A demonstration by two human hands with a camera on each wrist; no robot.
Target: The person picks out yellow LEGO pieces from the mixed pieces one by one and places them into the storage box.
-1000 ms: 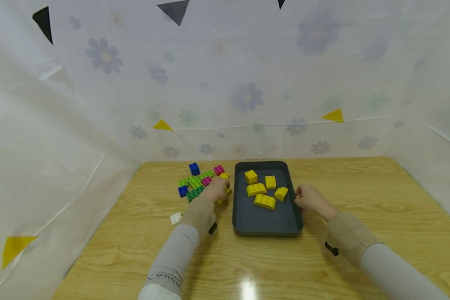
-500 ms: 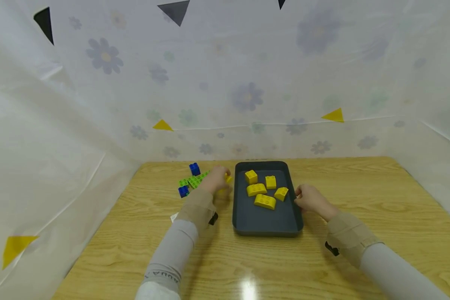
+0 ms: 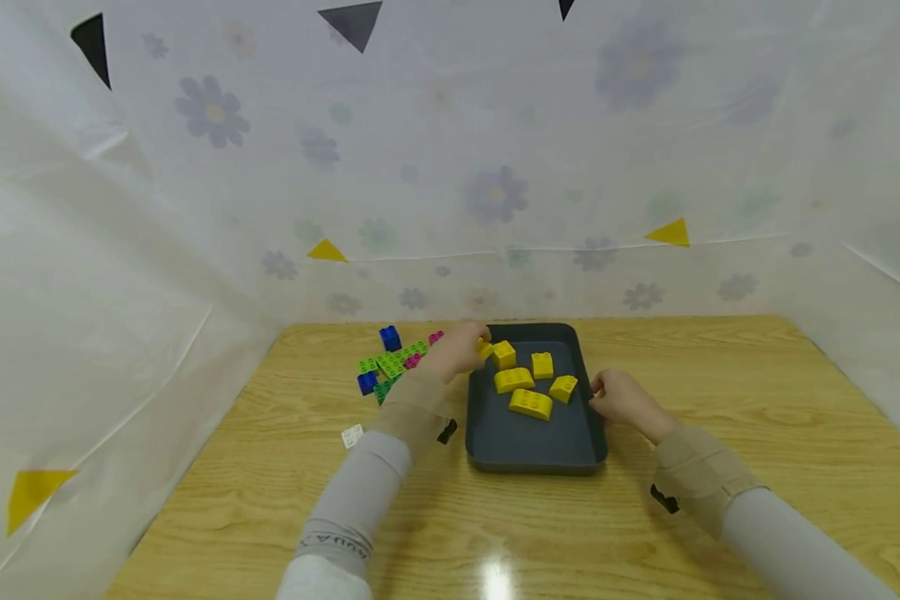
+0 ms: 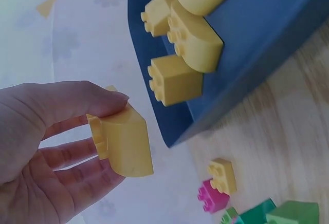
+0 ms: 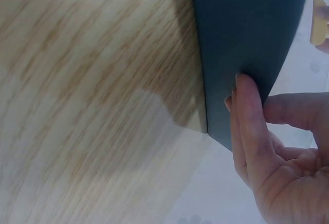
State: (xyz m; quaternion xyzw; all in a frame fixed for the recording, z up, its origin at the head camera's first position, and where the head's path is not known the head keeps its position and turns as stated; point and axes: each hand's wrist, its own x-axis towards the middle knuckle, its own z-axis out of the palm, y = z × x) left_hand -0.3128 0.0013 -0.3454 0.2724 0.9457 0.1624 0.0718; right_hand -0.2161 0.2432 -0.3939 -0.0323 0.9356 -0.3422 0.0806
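Note:
My left hand (image 3: 453, 352) pinches a yellow toy brick (image 4: 127, 144) with a curved side between thumb and fingers, above the far left rim of the dark grey tray (image 3: 536, 450). Inside the tray lie several more yellow bricks, such as an arched brick (image 3: 530, 404) and a square brick (image 3: 504, 355). At the tray's right side my right hand (image 3: 621, 398) grips the wall; in the right wrist view the thumb is over the rim and the fingers (image 5: 249, 106) lie against the outer face.
Left of the tray is a group of bricks, among them a light green brick (image 3: 390, 364), a blue brick (image 3: 367, 382) and a pink brick (image 4: 213, 197) touching a small yellow brick (image 4: 222, 176). A white brick (image 3: 352, 436) lies nearer. A curtain (image 3: 450, 167) hangs behind the table.
My left hand has lifted a yellow brick from beside the brick group and moved right with it to the tray's far left edge. The right hand stays on the tray.

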